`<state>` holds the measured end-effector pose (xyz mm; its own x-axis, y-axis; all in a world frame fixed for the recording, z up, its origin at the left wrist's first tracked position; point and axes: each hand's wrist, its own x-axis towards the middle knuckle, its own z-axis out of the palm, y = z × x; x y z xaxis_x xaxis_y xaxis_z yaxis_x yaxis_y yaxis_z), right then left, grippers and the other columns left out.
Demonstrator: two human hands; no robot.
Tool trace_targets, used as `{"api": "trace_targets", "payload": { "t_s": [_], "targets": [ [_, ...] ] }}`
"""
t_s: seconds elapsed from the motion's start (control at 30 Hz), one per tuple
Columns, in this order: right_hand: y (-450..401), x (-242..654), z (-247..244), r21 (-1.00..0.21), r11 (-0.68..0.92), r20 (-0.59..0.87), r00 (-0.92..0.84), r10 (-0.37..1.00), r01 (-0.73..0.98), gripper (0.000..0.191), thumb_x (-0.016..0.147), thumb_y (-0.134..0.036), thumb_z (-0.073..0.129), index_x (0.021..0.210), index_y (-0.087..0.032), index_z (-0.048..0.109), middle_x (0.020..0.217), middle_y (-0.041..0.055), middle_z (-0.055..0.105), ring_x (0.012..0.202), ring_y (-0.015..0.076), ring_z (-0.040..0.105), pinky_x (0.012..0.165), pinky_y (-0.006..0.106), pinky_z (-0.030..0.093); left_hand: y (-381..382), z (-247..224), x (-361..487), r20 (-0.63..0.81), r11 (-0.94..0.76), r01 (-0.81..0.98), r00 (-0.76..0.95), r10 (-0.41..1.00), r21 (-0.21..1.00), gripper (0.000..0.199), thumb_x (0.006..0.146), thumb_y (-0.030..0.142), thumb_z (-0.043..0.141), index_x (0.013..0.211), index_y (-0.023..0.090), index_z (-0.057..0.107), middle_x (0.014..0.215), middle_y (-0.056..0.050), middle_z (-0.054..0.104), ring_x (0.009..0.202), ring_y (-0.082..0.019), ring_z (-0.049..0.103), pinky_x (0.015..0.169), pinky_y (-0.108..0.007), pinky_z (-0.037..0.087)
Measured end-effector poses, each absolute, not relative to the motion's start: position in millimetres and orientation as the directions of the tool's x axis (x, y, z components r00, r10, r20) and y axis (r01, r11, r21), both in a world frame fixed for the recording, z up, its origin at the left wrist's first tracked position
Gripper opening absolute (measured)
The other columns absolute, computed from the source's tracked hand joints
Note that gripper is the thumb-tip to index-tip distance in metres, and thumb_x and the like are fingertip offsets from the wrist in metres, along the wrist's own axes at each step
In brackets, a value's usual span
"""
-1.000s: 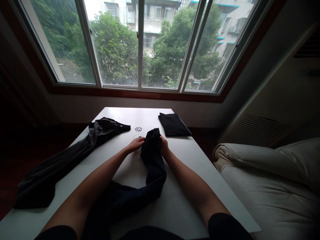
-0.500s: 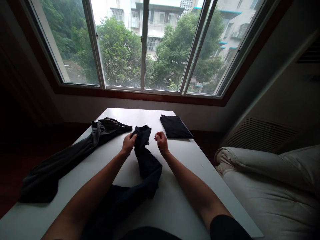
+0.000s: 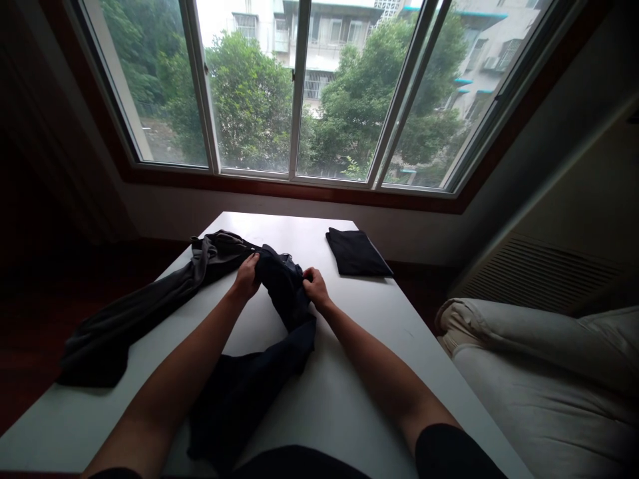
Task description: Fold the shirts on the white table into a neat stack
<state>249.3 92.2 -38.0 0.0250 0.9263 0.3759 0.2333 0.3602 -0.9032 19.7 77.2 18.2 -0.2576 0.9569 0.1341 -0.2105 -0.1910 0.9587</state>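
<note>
1. Across the lower frame we have the white table [image 3: 379, 306], the surface everything is being worked on.

2. Now the navy cloth [image 3: 284, 293], in the centre and lower centre, and here's the change! Half a second ago only the left hand had it; now both hands are on its upper end, which has swung left and spread wider. For the handling, we'd judge that means that end is controlled from two sides, while the rest lies loose.

3. Its direction: the long axis is bent. From lower centre-left we follow it up and rightward to an elbow just right of centre, then it turns up and leftward to the hands. The held end points towards the window [image 3: 294, 100] at the top of the frame.

4. Left of centre lies the grey cloth [image 3: 160, 299], stretched from lower left to upper centre, its far tip meeting the navy upper end in our view.

5. Upper right of centre, the folded black cloth [image 3: 359, 253] lies flat, apart from both hands.

6. Left hand [image 3: 247, 276], centre: thumb and fingers clamped on the navy's left side.

7. Right hand [image 3: 314, 287]: fingers curled together, pinching its right edge; we can't see the far fingertips.
</note>
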Motion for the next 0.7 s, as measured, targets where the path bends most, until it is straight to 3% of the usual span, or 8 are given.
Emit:
{"api": "trace_targets", "payload": {
  "t_s": [0.13,0.23,0.33,0.4,0.5,0.6,0.7],
  "targets": [
    [108.8,273.4,-31.3,-0.936,0.317,0.338,0.143,0.930,0.154,0.014,0.068,-0.024,0.054,0.081,-0.024,0.060,0.083,0.0021,0.060,0.084,0.0222,0.055,0.080,0.034,0.049,87.7,0.1,-14.5,0.045,-0.058,-0.013,-0.455,0.890,0.998,0.024,0.096,0.039,0.054,0.102,0.017,0.062,0.086,-0.005,0.067,0.082,-0.019,0.068,0.077,-0.034,0.059],
    [115.1,293.2,-29.4,-0.912,0.286,0.350,0.194,0.917,0.295,0.015,0.068,-0.021,0.052,0.079,-0.023,0.061,0.090,0.0046,0.060,0.087,0.0229,0.056,0.089,0.037,0.049,85.6,-8.8,-31.6,0.042,0.001,0.082,-0.520,0.853,0.997,0.019,0.095,0.031,0.053,0.107,0.018,0.061,0.087,-0.005,0.065,0.087,-0.021,0.067,0.081,-0.037,0.058],
    [111.2,300.3,-28.4,-0.835,0.321,0.446,0.206,0.871,0.447,0.018,0.072,-0.018,0.050,0.083,-0.021,0.064,0.102,0.0089,0.060,0.096,0.0249,0.058,0.098,0.041,0.047,79.3,-6.6,-31.6,0.147,-0.019,0.240,-0.528,0.837,0.971,0.021,0.089,0.025,0.059,0.109,0.020,0.065,0.103,-0.007,0.066,0.106,-0.024,0.064,0.099,-0.040,0.051],
    [102.4,293.7,-25.1,-0.765,0.420,0.536,0.121,0.835,0.489,0.021,0.078,-0.016,0.050,0.090,-0.022,0.067,0.108,0.0105,0.061,0.104,0.0266,0.057,0.102,0.042,0.046,74.3,-2.7,-21.4,0.296,-0.091,0.474,-0.378,0.877,0.876,0.021,0.089,0.025,0.060,0.107,0.021,0.069,0.108,-0.009,0.067,0.110,-0.026,0.062,0.105,-0.041,0.047],
    [86.0,273.4,-18.6,-0.642,0.603,0.629,-0.125,0.768,0.474,0.024,0.087,-0.018,0.055,0.104,-0.025,0.071,0.122,0.0107,0.062,0.120,0.0283,0.053,0.110,0.044,0.040,67.6,-4.0,-0.3,0.407,-0.287,0.743,0.022,0.913,0.605,0.029,0.093,0.029,0.057,0.115,0.023,0.073,0.109,-0.010,0.068,0.109,-0.029,0.062,0.106,-0.045,0.046],
    [77.2,257.1,-19.0,-0.589,0.687,0.597,-0.343,0.725,0.426,0.029,0.090,-0.024,0.064,0.117,-0.030,0.072,0.131,0.0082,0.062,0.126,0.0288,0.052,0.113,0.045,0.038,64.0,-17.4,12.4,0.340,-0.456,0.765,0.324,0.883,0.454,0.038,0.084,0.023,0.063,0.121,0.025,0.075,0.128,-0.010,0.066,0.123,-0.032,0.057,0.112,-0.044,0.042],
    [80.8,256.5,-28.2,-0.636,0.616,0.472,-0.398,0.787,0.465,0.033,0.083,-0.034,0.077,0.116,-0.031,0.074,0.114,0.0065,0.068,0.112,0.0272,0.059,0.102,0.039,0.045,63.8,-32.1,12.2,0.245,-0.544,0.746,0.486,0.839,0.385,0.047,0.072,0.010,0.061,0.114,0.023,0.076,0.132,-0.010,0.065,0.128,-0.033,0.053,0.114,-0.044,0.041]
  ]
}}
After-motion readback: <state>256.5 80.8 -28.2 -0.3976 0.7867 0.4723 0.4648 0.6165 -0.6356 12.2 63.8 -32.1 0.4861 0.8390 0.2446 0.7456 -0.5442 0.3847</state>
